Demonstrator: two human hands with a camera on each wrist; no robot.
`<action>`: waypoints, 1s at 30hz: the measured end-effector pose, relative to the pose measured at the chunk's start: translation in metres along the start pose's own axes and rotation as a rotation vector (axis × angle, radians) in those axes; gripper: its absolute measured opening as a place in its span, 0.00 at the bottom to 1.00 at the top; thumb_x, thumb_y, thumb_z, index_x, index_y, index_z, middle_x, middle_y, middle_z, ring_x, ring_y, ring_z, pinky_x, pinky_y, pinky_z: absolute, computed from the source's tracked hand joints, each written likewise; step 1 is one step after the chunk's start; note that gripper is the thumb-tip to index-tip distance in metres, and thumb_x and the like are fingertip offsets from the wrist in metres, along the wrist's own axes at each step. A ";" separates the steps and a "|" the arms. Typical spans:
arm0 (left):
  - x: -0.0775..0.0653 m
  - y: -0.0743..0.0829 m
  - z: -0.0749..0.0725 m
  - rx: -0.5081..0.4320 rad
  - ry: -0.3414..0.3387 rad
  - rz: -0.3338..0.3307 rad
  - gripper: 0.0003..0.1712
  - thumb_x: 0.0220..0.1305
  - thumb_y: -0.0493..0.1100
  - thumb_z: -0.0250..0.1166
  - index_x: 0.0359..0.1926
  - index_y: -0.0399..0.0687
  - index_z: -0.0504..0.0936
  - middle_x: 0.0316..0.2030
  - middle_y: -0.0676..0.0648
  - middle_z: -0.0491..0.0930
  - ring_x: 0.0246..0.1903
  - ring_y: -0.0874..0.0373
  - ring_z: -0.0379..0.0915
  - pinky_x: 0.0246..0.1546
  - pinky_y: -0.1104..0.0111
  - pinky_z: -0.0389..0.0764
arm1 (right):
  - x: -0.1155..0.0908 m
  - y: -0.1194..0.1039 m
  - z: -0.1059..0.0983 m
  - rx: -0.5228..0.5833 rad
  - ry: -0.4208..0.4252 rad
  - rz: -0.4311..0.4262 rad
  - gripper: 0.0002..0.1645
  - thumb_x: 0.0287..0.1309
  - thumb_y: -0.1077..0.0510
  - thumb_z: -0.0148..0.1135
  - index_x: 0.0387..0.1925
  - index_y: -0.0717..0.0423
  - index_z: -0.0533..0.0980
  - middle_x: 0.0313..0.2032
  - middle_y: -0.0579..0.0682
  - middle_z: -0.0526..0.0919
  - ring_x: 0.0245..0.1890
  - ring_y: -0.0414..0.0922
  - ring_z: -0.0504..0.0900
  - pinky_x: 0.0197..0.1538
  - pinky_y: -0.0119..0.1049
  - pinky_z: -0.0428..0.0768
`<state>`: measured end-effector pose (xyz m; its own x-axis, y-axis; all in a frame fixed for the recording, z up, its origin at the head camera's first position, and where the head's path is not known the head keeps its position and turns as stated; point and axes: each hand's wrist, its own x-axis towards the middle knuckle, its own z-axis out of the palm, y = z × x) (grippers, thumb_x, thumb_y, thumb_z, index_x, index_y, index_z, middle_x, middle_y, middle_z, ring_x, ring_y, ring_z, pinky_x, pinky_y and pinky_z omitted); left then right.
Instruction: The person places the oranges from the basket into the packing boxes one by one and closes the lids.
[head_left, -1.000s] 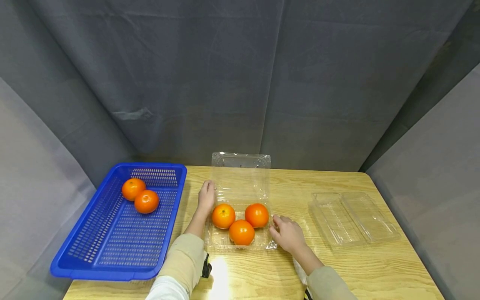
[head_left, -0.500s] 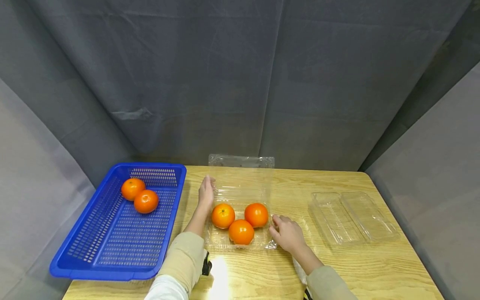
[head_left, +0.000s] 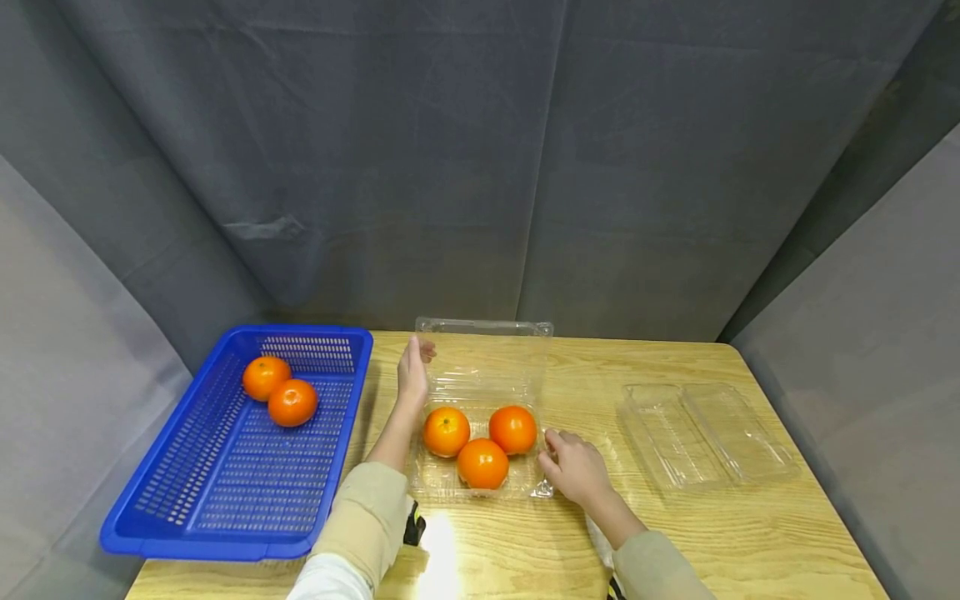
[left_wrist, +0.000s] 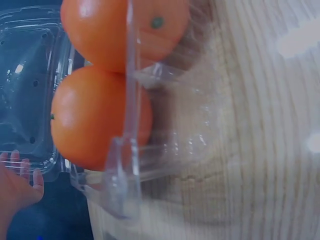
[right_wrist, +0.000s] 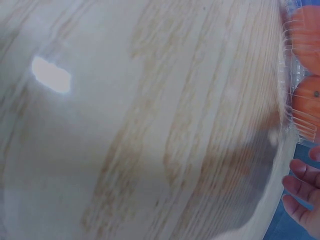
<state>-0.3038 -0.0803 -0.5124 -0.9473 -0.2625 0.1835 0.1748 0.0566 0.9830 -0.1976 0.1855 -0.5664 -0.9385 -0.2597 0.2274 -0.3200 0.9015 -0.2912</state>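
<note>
A clear plastic clamshell box [head_left: 523, 486] stands in the middle with its lid [head_left: 491, 354] raised at the back. Three oranges sit in its base: a left orange [head_left: 446, 432], a right orange [head_left: 513, 430] and a front orange [head_left: 483, 464]. My left hand [head_left: 413, 379] is at the lid's left edge, fingers extended and partly behind the plastic. Through that plastic the left wrist view shows the fingers of the left hand [left_wrist: 19, 182]. My right hand [head_left: 576, 468] lies beside the box's right wall, fingers loosely bent with the tips right at it; the right wrist view shows its fingers [right_wrist: 300, 187] bent, holding nothing.
On the left stands a blue plastic basket [head_left: 352, 433] with two more oranges [head_left: 293, 403]. Another clear clamshell box [head_left: 708, 437] lies opened out at the right of the wooden table [head_left: 787, 533]. Grey curtains [head_left: 480, 167] hang behind and at both sides.
The box's lid has tipped, its top edge lower in view and looking wider. My left hand has moved up along the lid's edge, its fingers straighter. My right hand has stayed put.
</note>
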 end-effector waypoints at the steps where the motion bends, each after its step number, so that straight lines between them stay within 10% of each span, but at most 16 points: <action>1: 0.000 0.001 0.000 -0.013 0.007 0.005 0.31 0.73 0.48 0.31 0.40 0.26 0.73 0.36 0.30 0.74 0.34 0.51 0.67 0.46 0.51 0.67 | 0.000 0.000 0.000 0.002 0.000 0.000 0.06 0.50 0.53 0.54 0.24 0.47 0.67 0.20 0.41 0.66 0.22 0.42 0.67 0.25 0.36 0.65; 8: -0.001 0.010 0.003 -0.062 0.063 -0.005 0.31 0.73 0.49 0.34 0.39 0.27 0.74 0.36 0.30 0.75 0.37 0.43 0.68 0.38 0.69 0.65 | 0.000 0.000 -0.001 0.004 -0.008 0.001 0.06 0.50 0.53 0.54 0.24 0.47 0.67 0.20 0.41 0.66 0.22 0.42 0.67 0.24 0.35 0.65; 30: -0.032 0.048 -0.005 -0.070 0.057 0.112 0.27 0.72 0.41 0.34 0.34 0.23 0.74 0.35 0.28 0.75 0.34 0.52 0.68 0.43 0.63 0.66 | 0.000 0.000 0.002 0.100 -0.021 0.032 0.07 0.51 0.54 0.54 0.23 0.46 0.65 0.19 0.41 0.63 0.21 0.40 0.63 0.22 0.33 0.61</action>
<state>-0.2640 -0.0741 -0.4708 -0.9045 -0.3124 0.2904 0.2988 0.0218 0.9541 -0.1982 0.1851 -0.5681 -0.9508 -0.2392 0.1970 -0.2999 0.8707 -0.3899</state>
